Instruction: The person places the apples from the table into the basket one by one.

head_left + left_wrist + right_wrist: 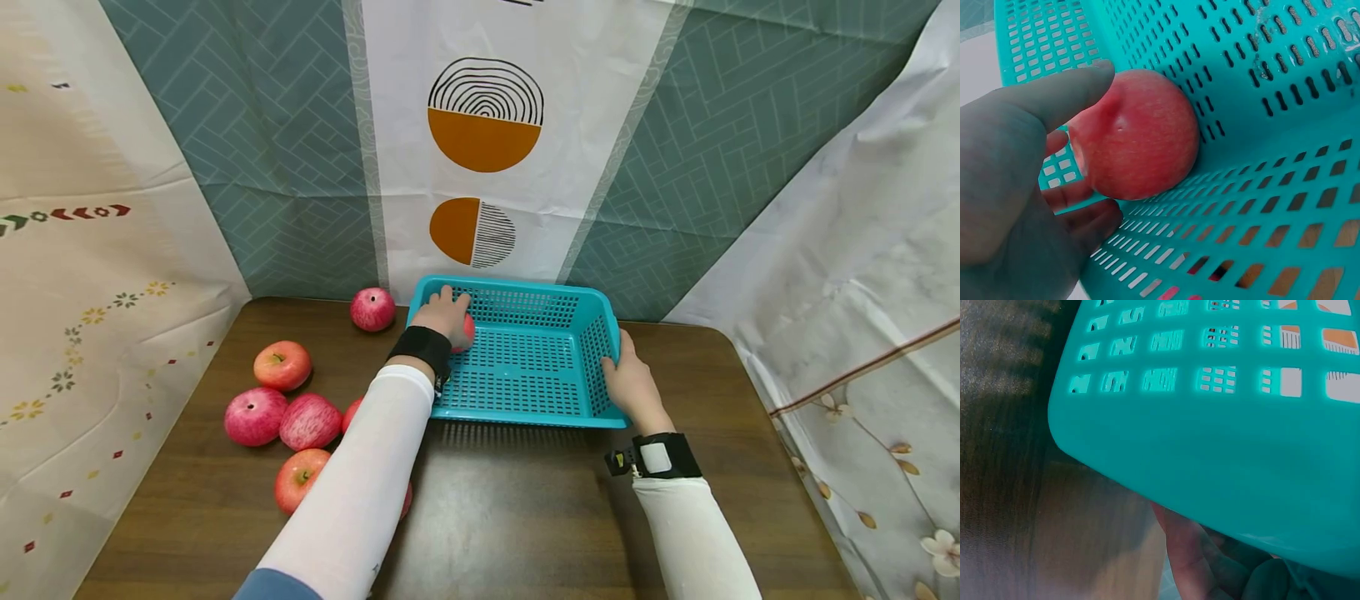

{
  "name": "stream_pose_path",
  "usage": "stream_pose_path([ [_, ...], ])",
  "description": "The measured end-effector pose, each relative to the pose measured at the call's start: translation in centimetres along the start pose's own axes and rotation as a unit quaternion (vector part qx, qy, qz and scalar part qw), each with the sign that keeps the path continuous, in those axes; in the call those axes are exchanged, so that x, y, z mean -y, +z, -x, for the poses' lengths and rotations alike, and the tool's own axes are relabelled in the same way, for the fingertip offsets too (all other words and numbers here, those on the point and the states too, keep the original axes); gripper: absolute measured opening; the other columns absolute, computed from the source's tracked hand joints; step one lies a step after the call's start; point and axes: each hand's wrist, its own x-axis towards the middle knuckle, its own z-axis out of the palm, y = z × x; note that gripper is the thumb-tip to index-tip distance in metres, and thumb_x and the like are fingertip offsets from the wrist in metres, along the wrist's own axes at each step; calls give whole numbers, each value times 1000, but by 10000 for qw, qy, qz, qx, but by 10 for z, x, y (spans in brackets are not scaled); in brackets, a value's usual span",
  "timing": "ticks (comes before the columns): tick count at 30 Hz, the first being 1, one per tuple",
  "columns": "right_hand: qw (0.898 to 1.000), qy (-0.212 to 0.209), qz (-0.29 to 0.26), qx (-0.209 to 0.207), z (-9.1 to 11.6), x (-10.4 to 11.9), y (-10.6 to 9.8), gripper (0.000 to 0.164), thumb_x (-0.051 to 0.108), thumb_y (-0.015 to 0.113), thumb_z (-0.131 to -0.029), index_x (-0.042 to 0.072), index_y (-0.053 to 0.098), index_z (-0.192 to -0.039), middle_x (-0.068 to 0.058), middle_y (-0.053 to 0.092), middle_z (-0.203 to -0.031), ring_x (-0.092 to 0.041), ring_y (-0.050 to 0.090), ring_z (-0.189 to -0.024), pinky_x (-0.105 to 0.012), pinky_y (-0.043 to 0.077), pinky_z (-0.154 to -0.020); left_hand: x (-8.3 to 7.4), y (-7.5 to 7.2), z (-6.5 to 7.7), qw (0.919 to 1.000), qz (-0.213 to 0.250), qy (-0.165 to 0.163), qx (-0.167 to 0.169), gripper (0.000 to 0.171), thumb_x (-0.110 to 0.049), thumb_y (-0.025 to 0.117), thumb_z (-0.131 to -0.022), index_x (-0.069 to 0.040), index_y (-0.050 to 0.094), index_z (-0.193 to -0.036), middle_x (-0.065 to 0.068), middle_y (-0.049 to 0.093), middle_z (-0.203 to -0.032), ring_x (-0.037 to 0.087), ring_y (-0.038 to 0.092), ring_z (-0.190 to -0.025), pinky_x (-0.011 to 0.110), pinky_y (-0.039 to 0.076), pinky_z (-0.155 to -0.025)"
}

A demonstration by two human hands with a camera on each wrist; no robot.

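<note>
A red apple [1141,134] sits inside the turquoise plastic basket [517,423], at its left end. My left hand [444,315] reaches over the rim and holds this apple, thumb along one side and fingers curled round the other. Close to the basket's slotted floor, the apple is partly covered by the hand in the head view. At the opposite end, my right hand [633,379] grips the basket's right rim. In the right wrist view its fingers [1188,556] show past the rim's edge, partly hidden by the basket wall.
Left of the basket, several apples lie on the brown wooden table [517,517], among them a light red apple [282,365] and a dark pink one [256,416]. Another pink apple [372,309] lies near the back edge. My left forearm partly hides others. A patterned cloth [300,150] hangs behind.
</note>
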Motion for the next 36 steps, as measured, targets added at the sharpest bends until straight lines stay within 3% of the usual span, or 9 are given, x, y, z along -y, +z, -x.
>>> stream_pose_path([
  [13, 10000, 12, 42, 21, 1, 3, -2, 68, 22, 40, -115, 2, 5, -169, -42, 52, -144, -57, 68, -112, -67, 57, -85, -8, -22, 41, 9975, 591, 395, -2, 80, -26, 71, -99, -13, 31, -167, 25, 26, -166, 42, 36, -146, 54, 48, -107],
  [18, 10000, 74, 50, 37, 2, 3, -2, 69, 23, 41, -114, 3, 5, -169, -42, 52, -144, -57, 67, -112, -67, 57, -85, -8, -27, 47, 9961, 651, 591, -70, 78, -26, 71, -101, -13, 32, -167, 25, 24, -167, 42, 34, -148, 53, 47, -110],
  [26, 9999, 85, 60, 133, 2, 2, -3, 72, 24, 43, -114, 3, 3, -169, -43, 47, -149, -61, 61, -120, -71, 54, -89, -11, -30, 52, 9909, 651, 1175, -113, 79, -32, 71, -104, -14, 29, -169, 21, 18, -172, 38, 24, -158, 50, 40, -119],
  [32, 9995, 253, -7, 188, 0, 1, 0, 78, 20, 50, -111, 7, 0, -171, -42, 41, -154, -63, 55, -128, -75, 50, -94, -7, -32, 61, 9847, 730, 1571, -191, 75, -33, 70, -106, -15, 32, -168, 20, 24, -169, 36, 31, -154, 48, 43, -116],
  [36, 9995, 254, -34, 195, 1, 1, 0, 84, 16, 56, -109, 7, 0, -171, -43, 41, -153, -64, 55, -127, -76, 51, -93, -3, -26, 69, 9792, 845, 1797, -413, 74, -34, 70, -105, -15, 34, -167, 18, 29, -166, 33, 35, -151, 45, 45, -115],
])
